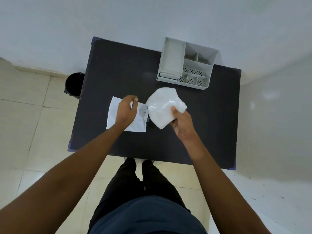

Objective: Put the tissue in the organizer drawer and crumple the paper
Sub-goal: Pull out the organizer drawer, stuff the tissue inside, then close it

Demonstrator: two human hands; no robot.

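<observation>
Right hand (181, 123) grips tissue pack (163, 109); left hand (125, 111) loosely spread above paper (113, 114); organizer (187, 63) empty.

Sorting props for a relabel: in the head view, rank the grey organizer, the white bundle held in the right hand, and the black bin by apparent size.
1. Grey plastic organizer
2. White bundle, raised nearer the camera
3. Black bin, partly hidden

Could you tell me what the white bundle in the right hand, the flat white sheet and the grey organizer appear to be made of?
White bundle: probably soft tissue, matte; it folds limply in the right hand. Flat sheet: likely paper, lying flat with straight edges. Organizer: seemingly moulded grey plastic, with thin rigid walls and perforated compartment floors.
</observation>
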